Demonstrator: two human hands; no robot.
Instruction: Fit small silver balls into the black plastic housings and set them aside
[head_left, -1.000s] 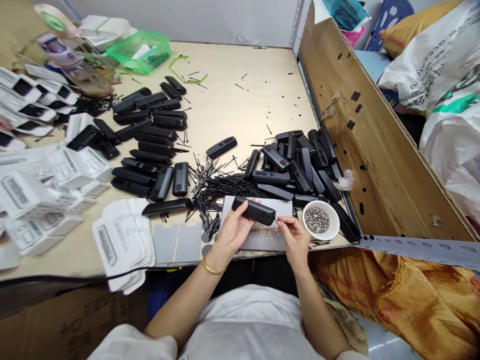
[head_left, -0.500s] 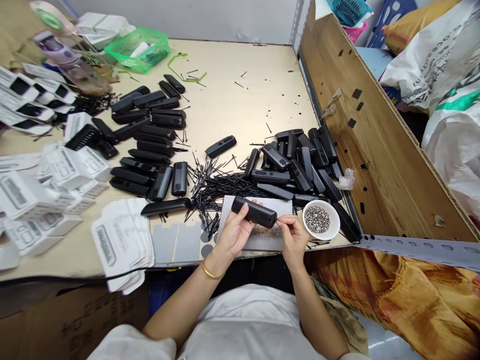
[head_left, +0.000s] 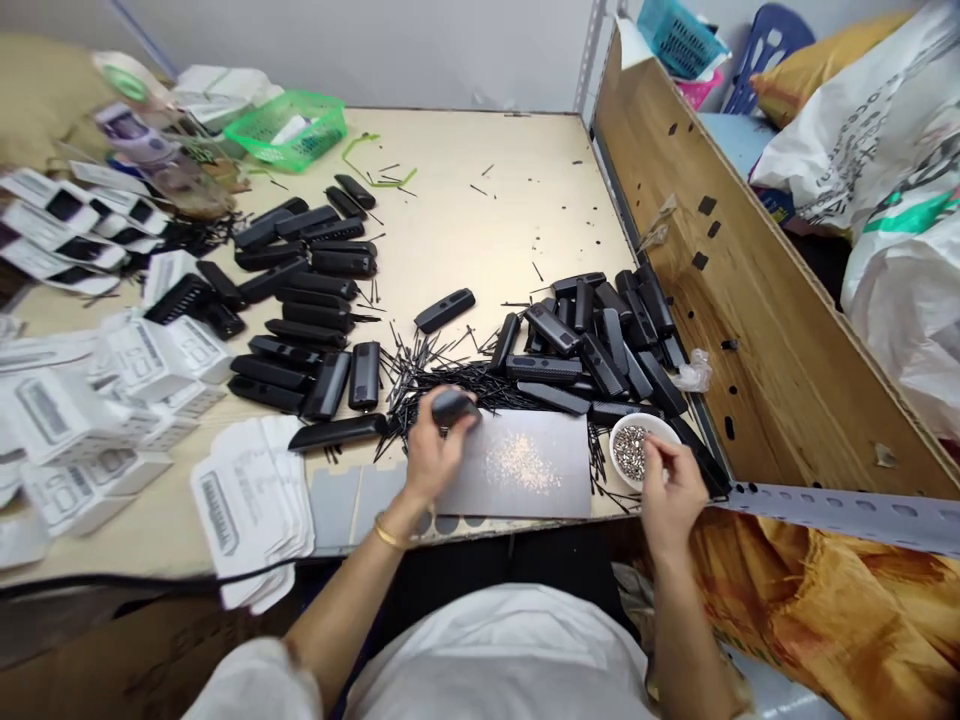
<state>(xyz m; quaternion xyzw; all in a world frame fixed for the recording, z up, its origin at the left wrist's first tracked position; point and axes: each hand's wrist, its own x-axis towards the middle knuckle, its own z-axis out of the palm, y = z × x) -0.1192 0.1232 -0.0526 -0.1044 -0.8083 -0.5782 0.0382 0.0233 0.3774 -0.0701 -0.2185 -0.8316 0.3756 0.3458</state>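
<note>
My left hand [head_left: 435,450] is closed round a black elongated plastic casing [head_left: 454,407], which is foreshortened and partly blurred over the left edge of a grey sheet [head_left: 465,490]. Small pale bits [head_left: 523,462] lie scattered on that sheet. My right hand [head_left: 673,490] is at the right side of a white bowl [head_left: 667,428], fingers pinched together over its rim. Small shiny metal pieces [head_left: 628,452] fill the bowl. Whether a piece is between those fingertips I cannot make out. Just behind the sheet lies a heap of thin black sticks [head_left: 427,375].
More black casings lie in a pile [head_left: 600,350] at the right and in rows [head_left: 307,310] at the left. White folded boxes [head_left: 135,360] and a stack of white cards [head_left: 251,495] cover the left side. A wooden board [head_left: 720,290] borders the table's right.
My hands have moved apart. The left has drawn the casing leftward and turned it, while the right has left the casing's end and reached the bowl.
</note>
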